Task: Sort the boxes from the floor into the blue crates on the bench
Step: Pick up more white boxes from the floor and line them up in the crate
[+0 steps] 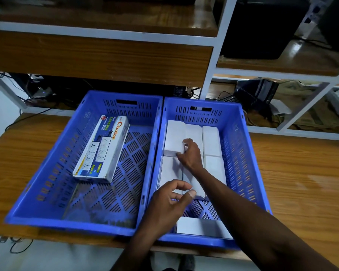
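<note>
Two blue crates stand side by side on the wooden bench. The left crate (47,194) holds one long printed power-strip box (102,149) lying along its left side. The right crate (249,153) holds several plain white boxes laid flat in rows. My right hand (190,155) reaches deep into the right crate and grips the near right corner of the far-left white box (173,138), which sits slightly higher than its neighbours. My left hand (170,206) hovers over the crate's near left part, fingers spread and curled, holding nothing. Another white box (200,225) lies at the near wall.
The wooden bench (301,173) extends to the right and left of the crates. A shelf frame with white posts rises behind, with a brown drawer front (98,55) overhanging the crates. Cables, a keyboard and bags lie on the lower shelf behind.
</note>
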{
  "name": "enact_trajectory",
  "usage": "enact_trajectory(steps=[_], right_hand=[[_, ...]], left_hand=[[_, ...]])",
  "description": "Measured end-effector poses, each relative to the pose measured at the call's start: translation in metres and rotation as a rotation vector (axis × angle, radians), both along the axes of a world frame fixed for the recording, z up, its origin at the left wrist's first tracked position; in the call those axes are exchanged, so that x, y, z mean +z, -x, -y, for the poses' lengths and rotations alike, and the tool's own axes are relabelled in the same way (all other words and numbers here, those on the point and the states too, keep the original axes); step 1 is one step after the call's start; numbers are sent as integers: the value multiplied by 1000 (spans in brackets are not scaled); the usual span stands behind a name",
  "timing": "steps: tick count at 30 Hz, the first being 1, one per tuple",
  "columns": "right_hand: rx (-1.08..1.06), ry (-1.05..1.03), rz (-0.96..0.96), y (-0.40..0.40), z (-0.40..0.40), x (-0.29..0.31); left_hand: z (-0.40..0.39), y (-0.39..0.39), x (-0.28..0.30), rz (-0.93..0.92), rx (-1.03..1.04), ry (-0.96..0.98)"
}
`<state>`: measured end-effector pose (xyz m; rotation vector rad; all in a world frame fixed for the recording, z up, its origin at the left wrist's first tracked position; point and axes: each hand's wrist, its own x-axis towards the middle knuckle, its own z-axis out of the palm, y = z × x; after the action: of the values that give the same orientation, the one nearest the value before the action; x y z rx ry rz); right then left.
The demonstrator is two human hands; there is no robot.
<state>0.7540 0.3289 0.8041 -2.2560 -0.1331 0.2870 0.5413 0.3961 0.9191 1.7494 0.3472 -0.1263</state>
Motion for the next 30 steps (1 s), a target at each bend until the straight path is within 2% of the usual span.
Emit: enact_trajectory(steps=[20,26,30], right_hand=[[1,79,89,-21,-2,-11],[34,103,55,-20,3,-1],[35,114,61,-15,21,19]], left_hand=[[2,4,1,-30,-47,0],[0,-3,6,0,-54,-118],[-14,-11,2,48,-189,-312]])
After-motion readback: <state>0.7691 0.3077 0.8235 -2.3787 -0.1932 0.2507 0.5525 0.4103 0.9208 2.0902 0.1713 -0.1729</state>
